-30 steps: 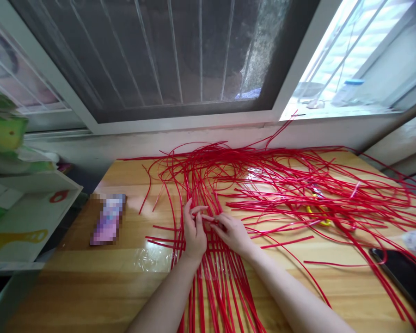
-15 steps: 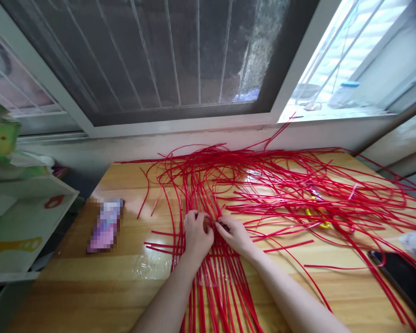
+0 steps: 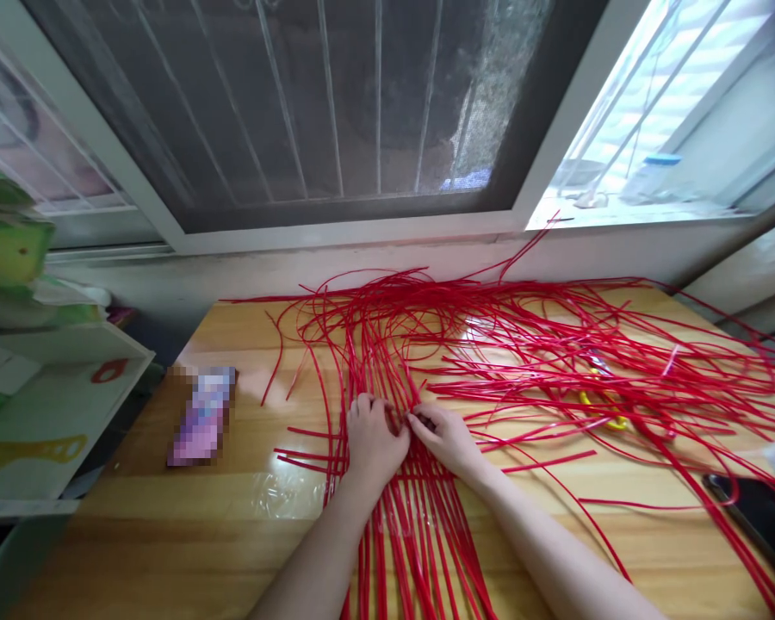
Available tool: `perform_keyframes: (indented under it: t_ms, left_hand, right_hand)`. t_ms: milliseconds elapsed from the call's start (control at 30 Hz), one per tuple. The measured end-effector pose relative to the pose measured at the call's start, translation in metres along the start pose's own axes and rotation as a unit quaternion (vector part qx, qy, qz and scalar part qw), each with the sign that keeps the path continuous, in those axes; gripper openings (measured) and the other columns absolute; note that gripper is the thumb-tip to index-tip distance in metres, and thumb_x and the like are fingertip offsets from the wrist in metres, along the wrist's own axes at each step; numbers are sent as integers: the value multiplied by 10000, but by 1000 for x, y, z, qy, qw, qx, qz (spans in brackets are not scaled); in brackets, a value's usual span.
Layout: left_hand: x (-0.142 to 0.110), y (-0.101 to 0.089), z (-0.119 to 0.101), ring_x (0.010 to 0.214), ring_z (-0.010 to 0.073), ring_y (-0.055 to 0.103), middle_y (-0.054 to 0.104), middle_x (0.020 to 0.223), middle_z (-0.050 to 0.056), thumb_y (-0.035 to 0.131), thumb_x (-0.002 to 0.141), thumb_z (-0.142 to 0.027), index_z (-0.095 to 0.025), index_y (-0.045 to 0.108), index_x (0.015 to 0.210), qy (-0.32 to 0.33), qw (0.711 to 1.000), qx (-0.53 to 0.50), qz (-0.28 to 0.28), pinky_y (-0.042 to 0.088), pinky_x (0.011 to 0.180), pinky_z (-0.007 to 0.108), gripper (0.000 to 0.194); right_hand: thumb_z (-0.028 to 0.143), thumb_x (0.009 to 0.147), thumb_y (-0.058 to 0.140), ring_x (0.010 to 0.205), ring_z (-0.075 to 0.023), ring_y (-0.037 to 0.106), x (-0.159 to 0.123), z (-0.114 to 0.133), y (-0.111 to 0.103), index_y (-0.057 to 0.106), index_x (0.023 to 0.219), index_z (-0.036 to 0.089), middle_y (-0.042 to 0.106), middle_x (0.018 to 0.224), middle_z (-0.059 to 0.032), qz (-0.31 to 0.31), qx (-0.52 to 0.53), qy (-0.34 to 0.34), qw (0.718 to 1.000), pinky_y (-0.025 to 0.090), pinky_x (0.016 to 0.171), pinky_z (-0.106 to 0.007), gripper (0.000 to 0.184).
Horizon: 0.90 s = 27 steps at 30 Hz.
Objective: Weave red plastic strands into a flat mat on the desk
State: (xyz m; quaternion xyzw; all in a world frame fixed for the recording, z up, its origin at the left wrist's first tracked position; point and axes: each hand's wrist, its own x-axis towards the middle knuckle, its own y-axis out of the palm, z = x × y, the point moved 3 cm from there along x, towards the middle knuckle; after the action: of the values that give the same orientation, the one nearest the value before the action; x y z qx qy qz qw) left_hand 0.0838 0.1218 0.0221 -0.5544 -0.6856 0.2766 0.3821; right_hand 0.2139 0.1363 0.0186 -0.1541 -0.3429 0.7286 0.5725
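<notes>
Long thin red strips run lengthwise toward me over the wooden table, with several shorter crosswise strips passing through them. My left hand rests on this woven part, its fingers curled round strips and its thumb close to the right hand. Closed in a pinch on the red strips just beside it is my right hand. Which single strip each hand holds is hidden by the fingers. Clear tape lies on the table by the left forearm and across the lengthwise strips.
Loose red strips tangle over the table's back and right. Yellow-handled scissors lie partly under them. A black phone sits at the right edge, a blurred pinkish object at left. A white shelf stands left, a window behind.
My left hand has shifted slightly right, its thumb lower and nearer the right hand's fingertips. The right hand stays at nearly the same spot on the strips. The view has moved slightly.
</notes>
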Motion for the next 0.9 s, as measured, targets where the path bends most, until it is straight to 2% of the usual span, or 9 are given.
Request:
perform_keyframes:
  t_ms: [233, 367, 600, 900]
  left_hand:
    - [-3, 2, -4, 955, 252, 433, 467, 944, 84, 590, 660, -353, -167, 552, 853, -4, 999, 33, 0, 335, 855, 407, 270]
    - [-1, 6, -8, 981, 285, 417, 462, 992, 123, 586, 653, -332, -138, 544, 901, -6, 998, 58, -4, 314, 868, 435, 318]
    - [0, 8, -8, 960, 271, 429, 465, 964, 107, 575, 657, -274, -152, 546, 778, -6, 999, 48, 2, 321, 858, 419, 174]
    - [4, 5, -2, 1056, 266, 406, 451, 1121, 126, 577, 675, -333, -130, 465, 1089, -11, 998, 55, -7, 311, 904, 402, 475]
  right_hand:
    - [280, 802, 431, 577, -133, 509, 1, -1, 0, 574, 683, 173, 573, 623, -11, -14, 0, 2, 1000, 385, 559, -240, 215]
    - [259, 792, 441, 612, -141, 532, 0, -2, 1, 582, 729, 172, 598, 664, -22, -10, 6, 2, 1000, 401, 588, -248, 177]
    - [245, 795, 442, 659, -149, 556, -1, -2, 1, 597, 771, 169, 624, 722, -35, -5, 16, -4, 1000, 409, 624, -254, 174]
    - [269, 802, 444, 633, -150, 552, 0, -3, 2, 611, 768, 173, 618, 697, -31, -9, 3, 4, 1000, 405, 598, -250, 195]
